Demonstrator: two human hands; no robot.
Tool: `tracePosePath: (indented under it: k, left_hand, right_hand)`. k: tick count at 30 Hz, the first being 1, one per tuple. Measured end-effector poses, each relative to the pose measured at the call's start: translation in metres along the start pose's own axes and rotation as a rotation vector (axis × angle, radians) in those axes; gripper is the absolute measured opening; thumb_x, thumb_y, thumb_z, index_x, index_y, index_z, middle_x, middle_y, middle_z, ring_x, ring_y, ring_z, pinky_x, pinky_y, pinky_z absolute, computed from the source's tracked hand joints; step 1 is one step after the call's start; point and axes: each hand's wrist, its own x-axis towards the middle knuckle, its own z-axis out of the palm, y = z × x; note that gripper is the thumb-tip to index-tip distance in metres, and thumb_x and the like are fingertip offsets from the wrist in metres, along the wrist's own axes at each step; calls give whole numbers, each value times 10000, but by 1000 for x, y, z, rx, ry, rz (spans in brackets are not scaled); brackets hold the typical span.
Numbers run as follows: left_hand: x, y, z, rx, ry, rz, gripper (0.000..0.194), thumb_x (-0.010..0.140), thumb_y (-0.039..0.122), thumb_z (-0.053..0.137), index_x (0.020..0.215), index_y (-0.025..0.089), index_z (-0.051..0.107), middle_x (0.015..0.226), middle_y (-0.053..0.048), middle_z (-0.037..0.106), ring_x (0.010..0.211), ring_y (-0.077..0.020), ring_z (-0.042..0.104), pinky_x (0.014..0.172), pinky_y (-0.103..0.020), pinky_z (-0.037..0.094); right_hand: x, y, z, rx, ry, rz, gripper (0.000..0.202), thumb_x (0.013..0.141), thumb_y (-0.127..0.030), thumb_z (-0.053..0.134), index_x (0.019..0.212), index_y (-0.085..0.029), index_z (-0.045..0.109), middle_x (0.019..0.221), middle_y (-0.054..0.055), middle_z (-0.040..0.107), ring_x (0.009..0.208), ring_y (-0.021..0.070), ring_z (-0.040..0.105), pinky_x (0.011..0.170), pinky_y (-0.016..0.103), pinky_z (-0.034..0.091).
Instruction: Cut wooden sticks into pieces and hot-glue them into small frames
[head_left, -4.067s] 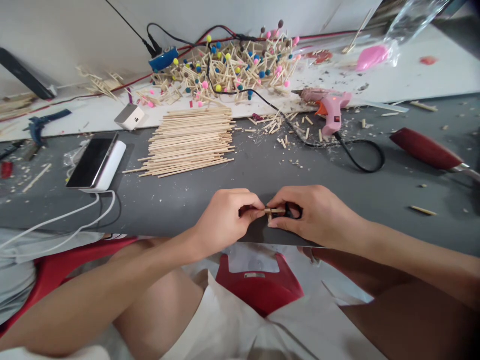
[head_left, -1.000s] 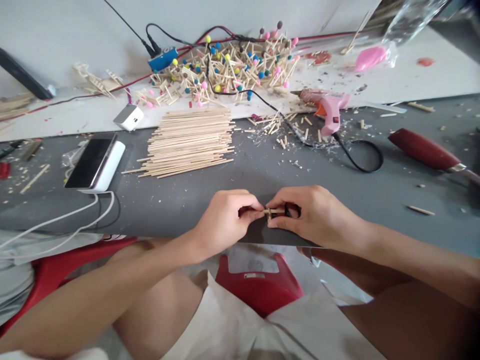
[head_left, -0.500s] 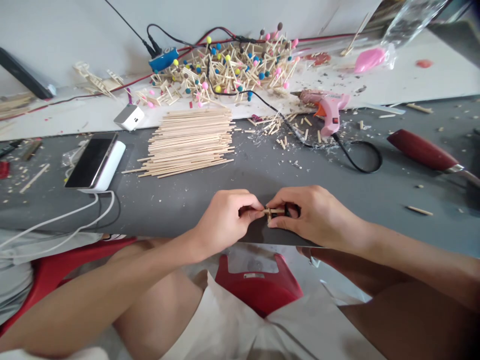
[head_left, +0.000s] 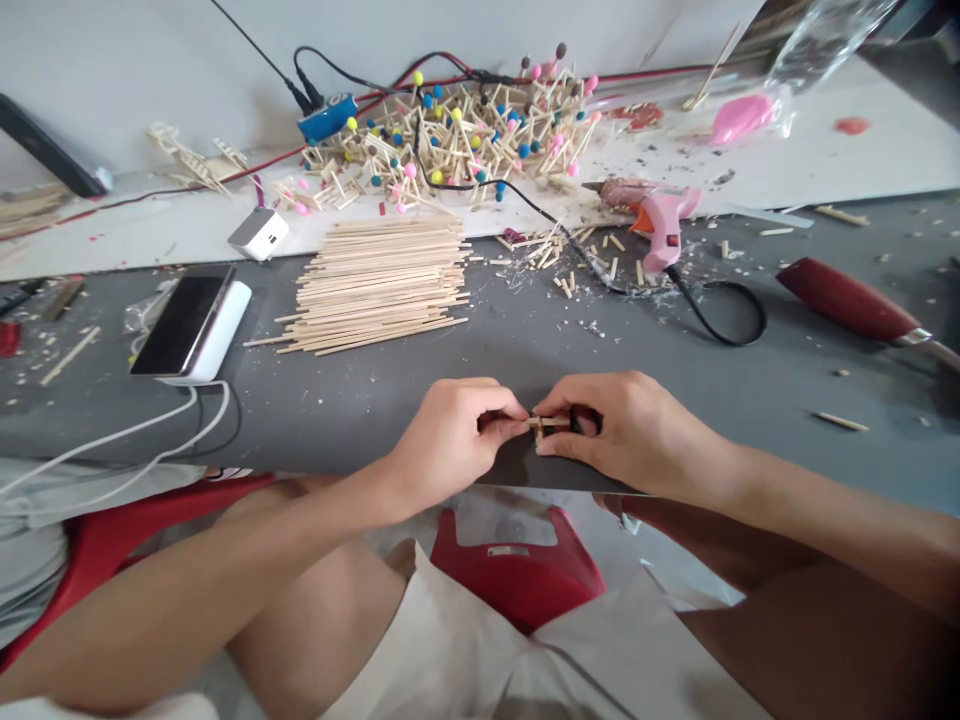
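Near the front edge of the grey table (head_left: 360, 400), my left hand (head_left: 457, 430) pinches the left end of a small wooden piece (head_left: 541, 424). My right hand (head_left: 630, 425) is closed round the right side of the same piece, with a dark part showing between thumb and fingers. The fingertips of both hands almost meet, and they hide much of the piece. Beyond my left hand lies a flat stack of thin wooden sticks (head_left: 382, 285).
Farther back are a pile of stick pieces with coloured balls (head_left: 480, 135), a pink glue gun (head_left: 660, 220) with a black cord and a white adapter (head_left: 259, 234). A phone (head_left: 184, 322) sits left; a red-handled tool (head_left: 851, 300) lies right. Cut bits are scattered about.
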Motion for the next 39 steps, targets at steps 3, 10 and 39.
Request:
tracePosePath:
  k: [3, 10, 39]
  left_hand:
    - [0, 0, 0, -3, -1, 2, 98, 857, 122, 671, 813, 180, 736, 742, -1, 673, 637, -100, 557, 581, -230, 388]
    - [-1, 0, -1, 1, -4, 2, 98, 851, 108, 675, 818, 177, 736, 741, 5, 670, 642, -93, 558, 594, -224, 389]
    - [-1, 1, -1, -9, -5, -20, 122, 848, 104, 658, 825, 194, 738, 761, 7, 682, 674, -101, 577, 604, -224, 403]
  right_hand:
    - [0, 0, -1, 2, -4, 5, 121, 787, -297, 736, 892, -237, 730, 696, -28, 674, 612, 109, 576, 574, 230, 375]
    - [0, -1, -1, 13, -6, 5, 116, 797, -299, 718, 894, -237, 732, 700, -19, 675, 605, 117, 575, 575, 237, 378]
    - [1, -1, -1, 11, -16, 19, 129, 794, -341, 718, 881, -247, 729, 661, -28, 653, 580, 117, 562, 548, 239, 371]
